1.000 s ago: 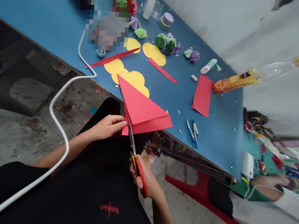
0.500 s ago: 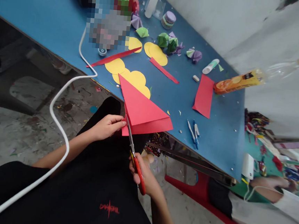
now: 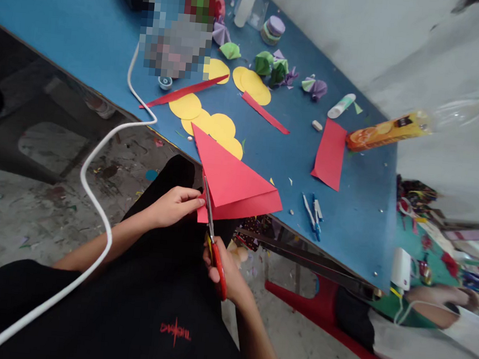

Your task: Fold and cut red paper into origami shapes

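Observation:
A folded sheet of red paper (image 3: 227, 173) juts over the table's front edge, its upper corner resting on yellow paper circles (image 3: 221, 126). My left hand (image 3: 176, 206) pinches the paper's left edge between thumb and fingers. In my right hand (image 3: 223, 265) are scissors (image 3: 219, 267) with red handles, fingers wrapped round them. Their blades lie along the paper's left side, close to my left fingertips, with a narrow strip on the left of the blades. Part of the right-hand fingers is hidden behind the handles.
On the blue table (image 3: 357, 223) lie red strips (image 3: 266, 112), another red sheet (image 3: 329, 154), a compass (image 3: 312, 216), a glue stick (image 3: 341, 106) and folded paper pieces (image 3: 270, 65). A bottle (image 3: 412, 125) stands at right. A white cable (image 3: 96, 189) crosses the left side. Another person's arm (image 3: 433, 308) shows at right.
The scissors have moved up and a little left, their blades further along the paper's left edge. My left hand keeps its pinch, and the paper's right end has shifted slightly.

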A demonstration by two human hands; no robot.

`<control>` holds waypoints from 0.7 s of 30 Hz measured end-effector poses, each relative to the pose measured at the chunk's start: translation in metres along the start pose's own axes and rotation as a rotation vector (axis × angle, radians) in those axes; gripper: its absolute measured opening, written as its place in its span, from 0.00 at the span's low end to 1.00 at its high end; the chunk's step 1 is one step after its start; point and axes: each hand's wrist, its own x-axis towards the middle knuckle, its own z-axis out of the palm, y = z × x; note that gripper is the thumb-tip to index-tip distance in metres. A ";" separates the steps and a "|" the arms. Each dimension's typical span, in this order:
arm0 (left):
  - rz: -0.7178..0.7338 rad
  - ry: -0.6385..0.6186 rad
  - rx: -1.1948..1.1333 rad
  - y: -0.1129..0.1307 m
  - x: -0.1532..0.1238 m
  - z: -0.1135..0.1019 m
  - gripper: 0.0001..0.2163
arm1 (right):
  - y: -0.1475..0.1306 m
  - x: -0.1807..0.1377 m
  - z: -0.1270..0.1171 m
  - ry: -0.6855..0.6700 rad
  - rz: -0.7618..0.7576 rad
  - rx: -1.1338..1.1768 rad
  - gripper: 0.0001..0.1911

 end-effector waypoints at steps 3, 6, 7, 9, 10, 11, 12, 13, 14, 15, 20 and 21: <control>0.005 0.002 -0.001 0.000 0.001 -0.001 0.13 | -0.002 0.003 -0.001 0.018 -0.027 -0.021 0.35; 0.008 0.009 0.021 0.000 0.001 -0.003 0.13 | -0.003 0.005 -0.003 0.040 -0.034 -0.066 0.35; 0.009 0.006 0.027 -0.001 0.001 -0.003 0.14 | -0.003 0.005 -0.004 0.040 -0.035 -0.076 0.36; 0.012 -0.012 0.036 -0.001 0.001 -0.004 0.14 | -0.003 0.006 -0.006 0.031 -0.041 -0.076 0.39; 0.014 -0.023 0.037 -0.001 0.001 -0.004 0.14 | -0.003 0.007 -0.007 0.023 -0.045 -0.070 0.40; 0.017 -0.034 0.037 -0.001 0.001 -0.004 0.14 | -0.003 0.008 -0.007 0.018 -0.049 -0.064 0.41; 0.019 -0.040 0.035 -0.001 0.001 -0.004 0.14 | -0.003 0.009 -0.008 0.018 -0.052 -0.061 0.42; 0.021 -0.041 0.033 0.000 0.000 -0.004 0.13 | -0.003 0.010 -0.009 0.022 -0.056 -0.062 0.43; 0.022 -0.039 0.030 0.000 0.000 -0.004 0.13 | -0.003 0.010 -0.010 0.031 -0.059 -0.069 0.43; 0.023 -0.037 0.029 0.001 0.000 -0.004 0.13 | -0.003 0.011 -0.010 0.037 -0.060 -0.079 0.42; 0.030 -0.050 0.046 0.002 0.000 -0.005 0.13 | -0.005 0.014 -0.010 0.052 -0.078 -0.078 0.42; 0.030 -0.055 0.048 0.002 0.000 -0.005 0.13 | -0.006 0.015 -0.009 0.053 -0.088 -0.061 0.43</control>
